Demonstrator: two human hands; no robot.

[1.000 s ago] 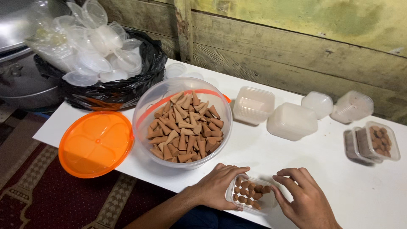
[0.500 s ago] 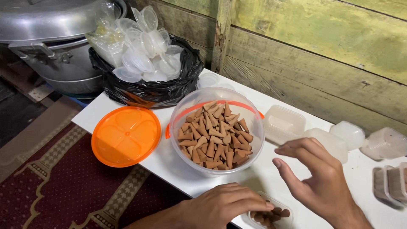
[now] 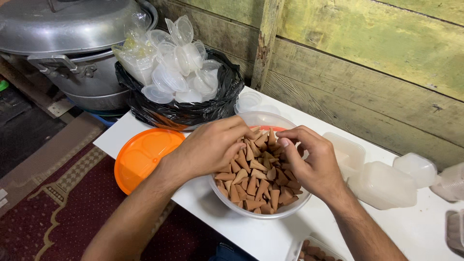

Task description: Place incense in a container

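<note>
The brown cone-shaped pieces (image 3: 253, 181) fill a clear round bowl (image 3: 261, 212) at the centre of the frame, standing on the white surface (image 3: 425, 232). Both hands are in the bowl from above. The left hand (image 3: 212, 147) has its fingers bent together down into the heap; the right hand (image 3: 314, 162) has thumb and fingertips pinched near the upper middle of the pile. Whether either hand actually grips a cone cannot be told, since the fingertips are buried among the pieces.

The cones look small, light, dry and stiff, likely brittle at the tips, so a gentle pinch around the wider end would seem safest; they lie loose and should shift easily.

Left of the bowl lies an orange lid (image 3: 142, 157), upturned. Above it, at upper left, a black bag (image 3: 193, 108) holds clear plastic cups and lids (image 3: 176, 67), with a large metal pot (image 3: 72, 43) beside it. To the right stand empty translucent tubs (image 3: 382, 186). At the bottom edge a small tub with cones (image 3: 314, 251) is cut off, as are things at the far right
</note>
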